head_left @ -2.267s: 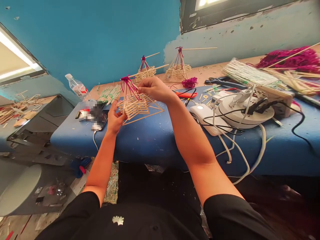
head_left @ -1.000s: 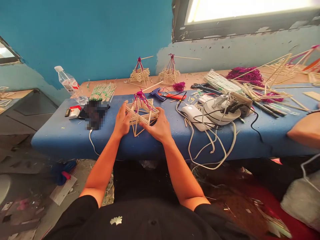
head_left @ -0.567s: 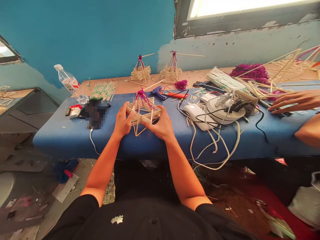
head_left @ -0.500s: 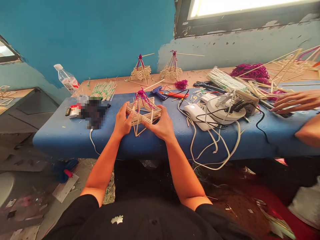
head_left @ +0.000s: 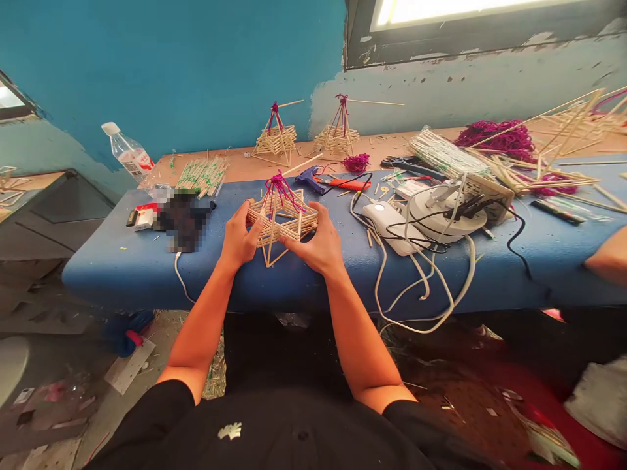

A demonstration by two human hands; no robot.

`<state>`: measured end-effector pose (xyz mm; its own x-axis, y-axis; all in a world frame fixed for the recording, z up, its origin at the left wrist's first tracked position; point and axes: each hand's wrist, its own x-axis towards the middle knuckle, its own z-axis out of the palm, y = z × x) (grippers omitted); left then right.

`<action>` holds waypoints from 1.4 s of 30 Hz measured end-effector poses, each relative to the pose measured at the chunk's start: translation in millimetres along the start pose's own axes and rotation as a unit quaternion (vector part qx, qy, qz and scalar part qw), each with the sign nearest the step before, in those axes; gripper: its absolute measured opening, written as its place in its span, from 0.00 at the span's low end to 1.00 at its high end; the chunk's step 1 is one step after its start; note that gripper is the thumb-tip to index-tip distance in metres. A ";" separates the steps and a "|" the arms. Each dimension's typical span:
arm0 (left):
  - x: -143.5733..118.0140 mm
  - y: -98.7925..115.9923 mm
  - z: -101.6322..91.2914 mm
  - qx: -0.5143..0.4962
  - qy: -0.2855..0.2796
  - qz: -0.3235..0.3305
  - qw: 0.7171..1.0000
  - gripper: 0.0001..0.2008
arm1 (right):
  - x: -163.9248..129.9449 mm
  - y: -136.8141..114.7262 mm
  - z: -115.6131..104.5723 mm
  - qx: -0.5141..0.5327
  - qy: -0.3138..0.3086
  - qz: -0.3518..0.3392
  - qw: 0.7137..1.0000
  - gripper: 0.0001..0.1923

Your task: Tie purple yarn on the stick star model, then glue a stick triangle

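Stick pyramid [head_left: 281,219] (both hands gripping).

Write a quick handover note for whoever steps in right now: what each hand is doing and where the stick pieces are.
Left hand: fingers pressed against the left side of the stick pyramid.
Right hand: cupping its right and near side.
The pyramid sits on the blue padded bench, its magenta yarn tied at the peak.
Done: layered stick frame built and yarn strung; two similar pyramids stand at the back by the wall.
Left: I cannot tell what the piece needs; a glue gun lies just behind it, loose sticks back left.
A co-worker's arm is at the right edge.
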<state>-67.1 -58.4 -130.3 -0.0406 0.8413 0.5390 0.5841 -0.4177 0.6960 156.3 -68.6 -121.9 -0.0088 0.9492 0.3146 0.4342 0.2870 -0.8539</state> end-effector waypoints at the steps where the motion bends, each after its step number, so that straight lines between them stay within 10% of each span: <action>1: 0.1 0.3 -0.2 -0.001 -0.002 -0.001 1.000 0.31 | 0.1 0.3 0.1 0.002 0.001 0.000 1.000 0.56; 42: 1.1 9.4 -6.9 -0.016 -0.026 -0.023 0.999 0.30 | 1.1 16.3 4.8 0.036 0.020 -0.062 0.997 0.68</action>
<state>-67.2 -63.8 -119.9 -0.0251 0.8761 0.4814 0.5566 -0.3878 0.7347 159.1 -62.3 -137.5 -0.0216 0.9004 0.4346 0.3659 0.4117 -0.8347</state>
